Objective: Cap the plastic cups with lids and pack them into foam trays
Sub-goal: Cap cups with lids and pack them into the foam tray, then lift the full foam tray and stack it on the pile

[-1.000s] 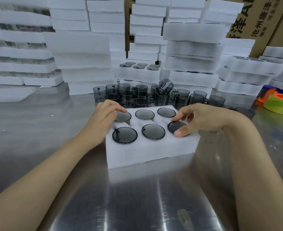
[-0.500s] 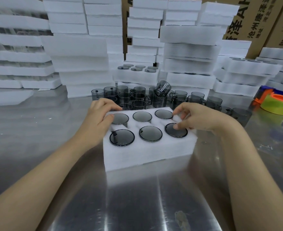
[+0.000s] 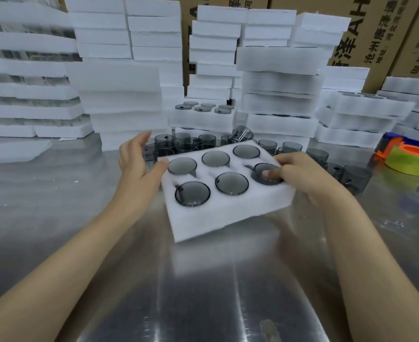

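— Steel worktop [image 3: 203, 292] in a packing room, white foam stacks [image 3: 277, 82] along the back. Which step are you logging?

— Tray close-out, as I judge it. The foam tray [image 3: 228, 215] is between my hands, tilted, with its right side raised. All six pockets hold lidded cups [image 3: 231, 183]. Cannot tell whether the near left corner rests on the worktop.

— State of each grip?

— Right grip [image 3: 299, 174] holds the tray's right edge, with the thumb [image 3: 270, 173] pressed on the near right lid [image 3: 260, 169] and the fingers wrapped over the foam. Left grip [image 3: 136, 166] is wide: fingers spread, only the thumb touching the tray's far left corner.

— Next move?

— My reading is that the left grip has to take the left edge, so the tray is carried level from both sides and set on a stack. Foam likely flexes, and a one-sided lift risks tipping the cups out. The loose cups [image 3: 186, 144] just behind look like the next batch.
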### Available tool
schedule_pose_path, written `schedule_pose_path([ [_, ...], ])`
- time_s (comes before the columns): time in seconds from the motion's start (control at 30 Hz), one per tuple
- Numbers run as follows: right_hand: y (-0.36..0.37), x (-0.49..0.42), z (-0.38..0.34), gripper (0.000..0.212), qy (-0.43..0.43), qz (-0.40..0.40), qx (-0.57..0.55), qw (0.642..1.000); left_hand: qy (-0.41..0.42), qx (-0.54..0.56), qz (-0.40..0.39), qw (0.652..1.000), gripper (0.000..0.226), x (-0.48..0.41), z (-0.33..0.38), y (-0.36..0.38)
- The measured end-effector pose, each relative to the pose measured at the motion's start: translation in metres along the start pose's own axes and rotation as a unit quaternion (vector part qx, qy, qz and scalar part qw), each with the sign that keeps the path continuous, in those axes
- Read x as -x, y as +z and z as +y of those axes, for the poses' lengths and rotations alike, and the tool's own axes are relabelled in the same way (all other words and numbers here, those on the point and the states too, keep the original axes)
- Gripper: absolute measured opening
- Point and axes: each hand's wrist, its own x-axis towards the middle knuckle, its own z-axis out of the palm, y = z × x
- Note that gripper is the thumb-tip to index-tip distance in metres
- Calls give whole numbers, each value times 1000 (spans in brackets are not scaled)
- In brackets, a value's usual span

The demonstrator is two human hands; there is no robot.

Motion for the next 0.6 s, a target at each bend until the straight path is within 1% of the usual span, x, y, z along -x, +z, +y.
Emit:
schedule_pose_path([
  [0.07, 1, 1, 0, 11, -18, 18, -40, 999, -78, 67, -11, 995, 71, -2, 3, 5],
  [0.1, 1, 1, -1, 12, -28, 28, -65, 997, -119, 112, -20, 986, 77, -3, 7, 6],
  [0.13, 1, 2, -2, 13, -37, 38, -88, 995, -154, 171, -32, 973, 78, -4, 10, 7],
  [0.2, 1, 1, -3, 13, -52, 62, -121, 989, -202, 289, -88, 932, 67, -4, 13, 7],
  [0.27, 2, 2, -6, 8, -73, 103, -131, 983, -235, 352, -144, 895, 59, -1, 14, 6],
  [0.3, 2, 3, -8, 6, -82, 126, -146, 978, -242, 365, -146, 887, 58, 1, 13, 5],
  [0.33, 2, 2, -11, 11, -85, 149, -184, 968, -242, 378, -129, 884, 58, 0, 11, 4],
  [0.4, 4, 3, -19, 29, -59, 159, -319, 932, -234, 417, -78, 875, 52, -3, 9, 1],
  [0.43, 7, 5, -23, 41, -39, 144, -362, 920, -221, 431, -63, 873, 47, -4, 9, -1],
  [0.47, 12, 7, -27, 50, -22, 102, -376, 921, -201, 437, -52, 875, 43, -5, 9, -3],
  [0.5, 22, 10, -33, 57, -12, 35, -378, 925, -181, 439, -45, 879, 42, -6, 8, -4],
  [0.53, 34, 13, -37, 63, -7, -38, -386, 922, -163, 440, -40, 882, 42, -6, 8, -4],
  [0.57, 46, 16, -40, 67, -4, -94, -407, 909, -149, 439, -39, 885, 44, -5, 8, -3],
  [0.6, 58, 17, -43, 69, -4, -125, -436, 891, -136, 436, -40, 889, 45, -4, 8, -2],
])
